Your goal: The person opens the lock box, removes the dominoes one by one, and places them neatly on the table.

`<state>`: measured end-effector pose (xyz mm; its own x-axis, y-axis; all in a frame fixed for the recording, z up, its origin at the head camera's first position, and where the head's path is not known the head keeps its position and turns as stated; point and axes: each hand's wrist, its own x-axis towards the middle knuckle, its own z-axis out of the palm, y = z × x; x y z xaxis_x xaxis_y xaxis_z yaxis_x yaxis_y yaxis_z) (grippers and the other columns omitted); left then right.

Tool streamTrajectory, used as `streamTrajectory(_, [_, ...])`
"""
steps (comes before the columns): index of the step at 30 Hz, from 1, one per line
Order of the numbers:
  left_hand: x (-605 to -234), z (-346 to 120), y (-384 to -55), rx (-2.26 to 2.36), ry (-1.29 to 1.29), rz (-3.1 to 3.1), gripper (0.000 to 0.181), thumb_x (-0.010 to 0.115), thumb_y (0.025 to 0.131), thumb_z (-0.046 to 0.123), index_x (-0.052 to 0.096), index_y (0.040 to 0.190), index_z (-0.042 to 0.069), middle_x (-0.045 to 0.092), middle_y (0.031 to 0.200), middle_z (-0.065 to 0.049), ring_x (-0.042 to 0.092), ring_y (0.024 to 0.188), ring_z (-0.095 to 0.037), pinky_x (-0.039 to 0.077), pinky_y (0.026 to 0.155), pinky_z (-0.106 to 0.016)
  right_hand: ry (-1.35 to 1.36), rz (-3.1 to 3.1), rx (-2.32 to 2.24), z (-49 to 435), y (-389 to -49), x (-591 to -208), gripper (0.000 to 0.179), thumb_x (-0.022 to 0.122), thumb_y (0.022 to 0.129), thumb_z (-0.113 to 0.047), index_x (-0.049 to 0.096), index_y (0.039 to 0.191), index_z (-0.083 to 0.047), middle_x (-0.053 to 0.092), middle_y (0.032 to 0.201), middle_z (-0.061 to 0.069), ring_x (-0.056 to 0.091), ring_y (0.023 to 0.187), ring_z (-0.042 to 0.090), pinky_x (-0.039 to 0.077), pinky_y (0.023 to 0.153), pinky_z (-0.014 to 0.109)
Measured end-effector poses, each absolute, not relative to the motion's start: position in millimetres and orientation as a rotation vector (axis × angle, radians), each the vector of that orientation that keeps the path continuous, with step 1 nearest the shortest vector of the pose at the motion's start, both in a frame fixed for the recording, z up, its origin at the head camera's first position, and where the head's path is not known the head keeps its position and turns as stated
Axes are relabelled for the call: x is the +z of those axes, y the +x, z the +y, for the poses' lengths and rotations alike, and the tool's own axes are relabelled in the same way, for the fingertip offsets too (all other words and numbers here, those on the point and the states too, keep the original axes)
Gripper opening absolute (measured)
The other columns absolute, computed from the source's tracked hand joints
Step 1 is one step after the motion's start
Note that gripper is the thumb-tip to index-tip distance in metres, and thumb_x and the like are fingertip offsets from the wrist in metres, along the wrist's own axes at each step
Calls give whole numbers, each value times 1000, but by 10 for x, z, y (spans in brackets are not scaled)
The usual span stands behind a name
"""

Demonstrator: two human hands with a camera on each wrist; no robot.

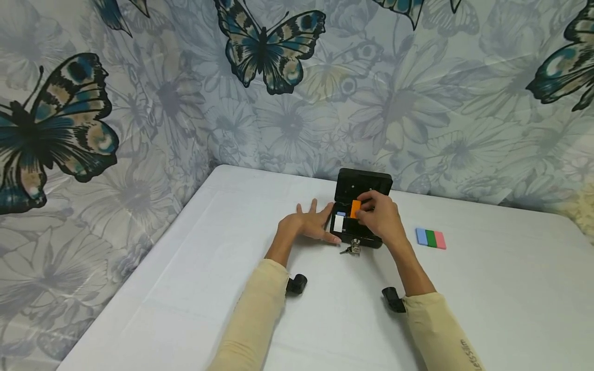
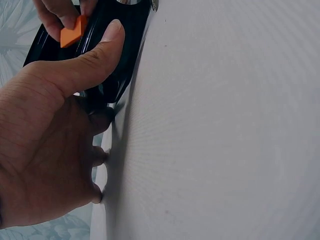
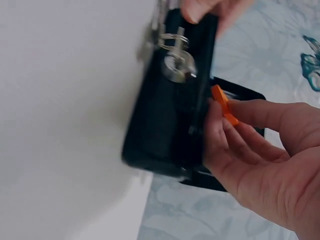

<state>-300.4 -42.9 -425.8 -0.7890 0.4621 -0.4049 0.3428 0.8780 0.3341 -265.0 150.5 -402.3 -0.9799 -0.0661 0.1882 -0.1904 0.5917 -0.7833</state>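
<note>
A black box [image 1: 371, 241] stands on the table with its lid [image 1: 364, 183] raised at the back. Inside its left part are a white piece [image 1: 339, 223] and a bit of blue. My right hand [image 1: 381, 215] pinches a flat orange block [image 1: 355, 208] between thumb and fingers, over the open box. In the right wrist view the orange block [image 3: 225, 106] is tilted. My left hand [image 1: 313, 222] lies with spread fingers at the box's left side, its thumb by the front corner. Keys [image 1: 355, 248] hang from the lock at the box's front.
Blue [image 1: 421, 236], green [image 1: 431, 238] and pink [image 1: 440, 239] flat blocks lie side by side to the right of the box. A white cloth covers the table [image 1: 185, 268]. Behind it hangs a butterfly-patterned backdrop [image 1: 287, 123].
</note>
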Motion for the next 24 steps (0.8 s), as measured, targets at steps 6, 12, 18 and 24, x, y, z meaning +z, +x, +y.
streamTrajectory(6, [-4254, -439, -3005, 319, 558, 2566, 107, 52, 71, 74, -10, 147, 30, -9, 152, -14, -12, 137, -35, -3, 106, -60, 168, -2683, 1514, 1558, -2634, -3900, 30, 60, 83, 4, 56, 113, 2, 61, 96, 20, 64, 82, 31, 55, 63, 34])
streamTrajectory(12, [-4260, -435, -3004, 318, 568, 2569, 107, 52, 72, 74, -10, 147, 30, -7, 153, -12, -13, 138, -31, -5, 106, -59, 142, -2713, 1528, 1636, -2612, -3806, 31, 60, 83, 2, 56, 114, 2, 60, 98, 20, 63, 84, 32, 55, 65, 29])
streamTrajectory(18, [-4259, -420, -2996, 324, 575, 2563, 107, 54, 72, 72, -9, 147, 29, -6, 153, -11, -13, 138, -28, -6, 106, -58, 118, -2731, 1485, 1683, -2597, -3774, 34, 62, 82, 0, 57, 115, 1, 58, 98, 18, 63, 82, 30, 55, 67, 31])
streamTrajectory(24, [-4241, -414, -2991, 321, 598, 2561, 106, 53, 74, 71, -9, 147, 27, -5, 153, -10, -13, 138, -27, -7, 106, -58, 110, -2730, 1499, 1698, -2586, -3740, 35, 62, 81, 1, 58, 116, 1, 54, 97, 18, 63, 81, 30, 55, 68, 33])
